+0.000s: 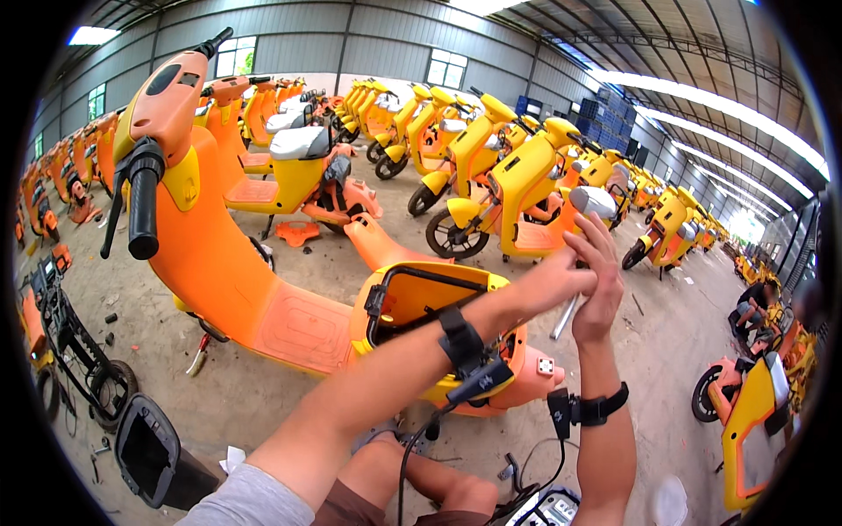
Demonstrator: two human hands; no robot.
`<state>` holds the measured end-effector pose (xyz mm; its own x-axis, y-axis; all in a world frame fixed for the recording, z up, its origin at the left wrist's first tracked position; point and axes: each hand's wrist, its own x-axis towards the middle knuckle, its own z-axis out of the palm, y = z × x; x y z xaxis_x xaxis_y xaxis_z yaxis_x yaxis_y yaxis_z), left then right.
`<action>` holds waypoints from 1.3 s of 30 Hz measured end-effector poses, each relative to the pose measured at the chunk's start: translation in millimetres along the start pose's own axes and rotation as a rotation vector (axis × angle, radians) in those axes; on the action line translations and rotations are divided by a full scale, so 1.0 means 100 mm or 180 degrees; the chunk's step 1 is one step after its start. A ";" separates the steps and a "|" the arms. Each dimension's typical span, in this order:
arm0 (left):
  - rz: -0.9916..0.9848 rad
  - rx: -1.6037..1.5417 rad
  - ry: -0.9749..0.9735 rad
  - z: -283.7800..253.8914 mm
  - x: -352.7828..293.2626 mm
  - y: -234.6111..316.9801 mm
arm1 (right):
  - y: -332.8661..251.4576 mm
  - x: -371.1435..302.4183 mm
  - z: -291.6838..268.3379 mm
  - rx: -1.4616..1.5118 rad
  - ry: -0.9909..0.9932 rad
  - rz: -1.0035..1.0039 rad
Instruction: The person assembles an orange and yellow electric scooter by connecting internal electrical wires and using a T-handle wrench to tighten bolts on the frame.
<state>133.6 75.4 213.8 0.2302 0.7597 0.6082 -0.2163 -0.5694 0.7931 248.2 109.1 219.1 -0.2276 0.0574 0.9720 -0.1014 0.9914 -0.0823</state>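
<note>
My left hand and my right hand meet in front of me, above the rear of an orange and yellow scooter. The right hand points upward with its fingers stretched out. Against its palm side rests the left hand, whose fingers are partly hidden. Just below the hands shows a silver metal rod; whether a hand touches it I cannot tell. Under my left forearm lies the scooter's open seat compartment, with a black frame around its opening. Black straps with small cabled devices circle both wrists.
A black plastic tub stands at the lower left, near a stripped scooter frame. Rows of yellow scooters fill the hall behind. Orange panels lie on the concrete floor. At the far right a person crouches near another scooter.
</note>
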 end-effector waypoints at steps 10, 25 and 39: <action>-0.1014 -0.0004 0.0488 0.08 -0.45 0.64 | 0.19 -0.02 0.24 -0.0402 0.0782 -0.0848; 0.0334 0.5790 0.0442 0.61 -0.39 0.73 | 0.03 -0.02 0.23 -0.2154 0.1138 -0.0746; 0.1626 0.5511 0.0980 -0.59 -0.05 0.61 | -0.66 0.06 0.08 -0.2174 -0.0233 0.0129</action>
<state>62.9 55.5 256.6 0.2586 0.3379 0.9050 0.9547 -0.2323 -0.1861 245.7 42.6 228.3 -0.2856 0.1117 0.9518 0.5362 0.8418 0.0621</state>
